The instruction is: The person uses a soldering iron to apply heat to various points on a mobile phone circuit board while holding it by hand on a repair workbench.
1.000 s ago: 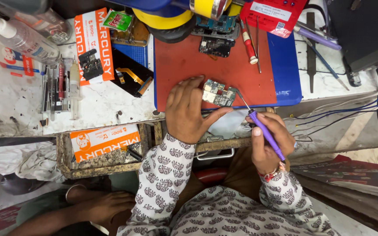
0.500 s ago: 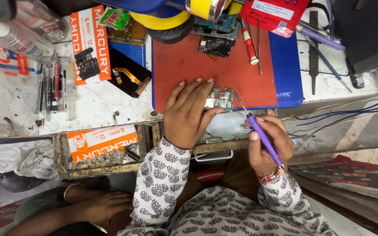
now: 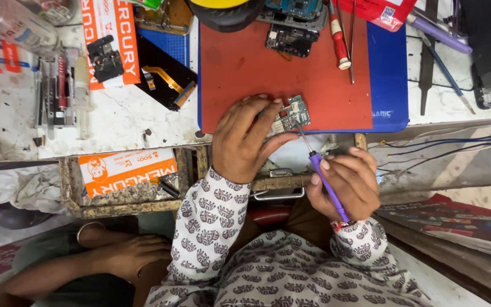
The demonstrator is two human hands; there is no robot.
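My left hand (image 3: 244, 141) lies flat with spread fingers on a small green circuit board (image 3: 292, 114), pinning it to the near edge of a red work mat (image 3: 268, 74). My right hand (image 3: 343, 184) grips a purple-handled soldering iron (image 3: 326, 183); its thin metal tip reaches up and left to the board. Both sleeves have a white patterned print.
A red-handled screwdriver (image 3: 339, 37), tweezers and another dark circuit board (image 3: 291, 40) lie on the mat's far side. A black phone screen with orange flex cable (image 3: 165, 77), orange boxes (image 3: 109, 34) and tools (image 3: 58, 91) sit left. An open drawer (image 3: 126, 182) is below. Another person's hand (image 3: 134, 256) rests lower left.
My left hand has pressed down over the board and its fingers have spread wider. The soldering iron tip has stayed on the board's lower right edge.
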